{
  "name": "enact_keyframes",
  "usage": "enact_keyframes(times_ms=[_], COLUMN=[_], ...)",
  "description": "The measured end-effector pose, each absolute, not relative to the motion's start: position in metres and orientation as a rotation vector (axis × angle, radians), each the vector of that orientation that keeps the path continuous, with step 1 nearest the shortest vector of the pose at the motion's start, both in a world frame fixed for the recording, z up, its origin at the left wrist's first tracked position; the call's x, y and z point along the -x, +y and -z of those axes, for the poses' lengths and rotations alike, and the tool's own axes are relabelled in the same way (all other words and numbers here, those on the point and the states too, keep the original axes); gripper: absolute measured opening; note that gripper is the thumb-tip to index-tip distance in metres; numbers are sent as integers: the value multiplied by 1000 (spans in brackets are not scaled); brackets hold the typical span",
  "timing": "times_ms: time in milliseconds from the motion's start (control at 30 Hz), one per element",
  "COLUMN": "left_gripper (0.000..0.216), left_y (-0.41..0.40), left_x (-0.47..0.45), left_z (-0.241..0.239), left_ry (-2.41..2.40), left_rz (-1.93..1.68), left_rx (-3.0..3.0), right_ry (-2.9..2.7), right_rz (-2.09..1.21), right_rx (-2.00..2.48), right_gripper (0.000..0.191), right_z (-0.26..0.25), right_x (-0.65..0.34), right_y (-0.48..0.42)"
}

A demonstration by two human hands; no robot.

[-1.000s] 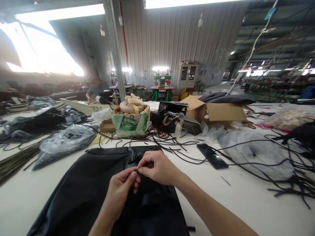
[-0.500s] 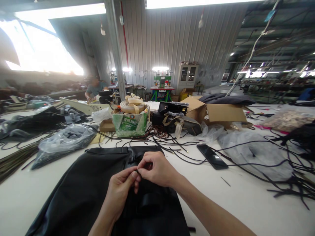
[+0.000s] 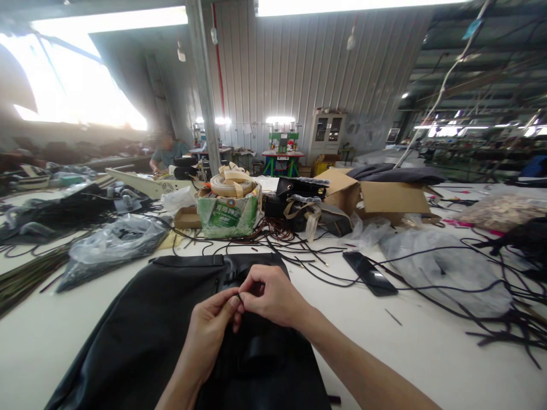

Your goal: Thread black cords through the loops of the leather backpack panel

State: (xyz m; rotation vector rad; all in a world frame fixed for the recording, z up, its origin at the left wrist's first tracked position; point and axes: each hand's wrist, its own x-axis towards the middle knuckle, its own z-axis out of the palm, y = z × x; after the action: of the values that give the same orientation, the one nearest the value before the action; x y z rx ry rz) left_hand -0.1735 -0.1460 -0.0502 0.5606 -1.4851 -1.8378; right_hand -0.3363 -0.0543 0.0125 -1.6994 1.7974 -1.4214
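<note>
A black bag (image 3: 145, 324) lies flat on the white table (image 3: 427, 353) in front of me. Above its middle, my left hand (image 3: 209, 333) and my right hand (image 3: 271, 296) meet, fingertips pinched together. Between them sits a small dark part near the bag's zip, too small to name. Both hands are closed around it.
Beyond the bag lie tangled black cords (image 3: 299, 250), a black phone (image 3: 370, 273), plastic bags (image 3: 115, 242), a green box with webbing rolls (image 3: 228, 208) and cardboard boxes (image 3: 376, 196). Another person (image 3: 164, 154) works at a far bench on the left.
Almost nothing: both hands stay pinched at the same spot on the bag, with only a slight shift of the view.
</note>
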Motion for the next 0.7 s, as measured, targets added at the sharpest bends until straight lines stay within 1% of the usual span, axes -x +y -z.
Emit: enact_keyframes(times_ms=[133,267,333,533,700], left_gripper=[50,48,46,41,45], left_y=[-146,-146,-146,-145,-145], left_x=[173,173,173,171,172], left_z=[50,51,51,51,50], left_ry=[-1401,-1383,-1403,-1477,-1429], left_rz=[1885,1925,1925,1939,1966], left_rx=[-574,-564,-556,-531,-529], right_ry=[1738,1695,1677,1680,1683], right_rz=[1480,1513,1481,1362,1326], right_rx=[1680,1599,1619,1740,1760], right_gripper=[12,12,11,18,19], right_z=[-12,-13,-15,-24,-23], right_x=[334,334,336,339,341], right_y=[-55,-54,-53,-50,-49])
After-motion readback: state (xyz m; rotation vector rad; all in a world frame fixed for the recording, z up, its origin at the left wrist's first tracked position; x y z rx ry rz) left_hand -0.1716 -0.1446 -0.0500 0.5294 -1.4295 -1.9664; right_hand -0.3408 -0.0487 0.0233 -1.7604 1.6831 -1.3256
